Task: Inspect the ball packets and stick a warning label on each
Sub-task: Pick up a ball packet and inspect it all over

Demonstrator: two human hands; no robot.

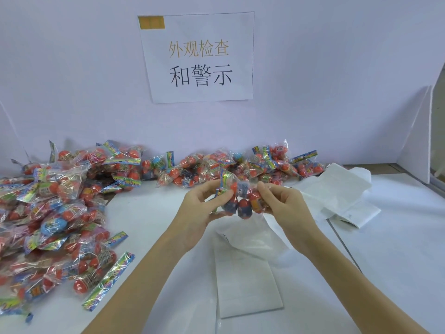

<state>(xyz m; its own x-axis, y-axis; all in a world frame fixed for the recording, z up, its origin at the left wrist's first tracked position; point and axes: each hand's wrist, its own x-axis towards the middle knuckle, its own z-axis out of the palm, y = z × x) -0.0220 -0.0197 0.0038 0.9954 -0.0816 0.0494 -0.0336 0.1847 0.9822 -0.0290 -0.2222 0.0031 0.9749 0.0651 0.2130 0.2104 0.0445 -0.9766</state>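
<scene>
A clear packet of red and blue balls (242, 203) hangs above the middle of the white table, held between both hands. My left hand (202, 208) grips its left side near the colourful header card. My right hand (281, 203) pinches its right side with thumb and fingers. A small white label (242, 188) shows on the packet's upper face. A big heap of ball packets (53, 213) covers the table's left side. Another row of packets (228, 167) lies along the back wall.
White label backing sheets (248, 280) lie on the table under my hands, and more crumpled sheets (337, 189) lie at the right. A paper sign with Chinese writing (199, 59) hangs on the back wall. A white partition (419, 138) stands at the right.
</scene>
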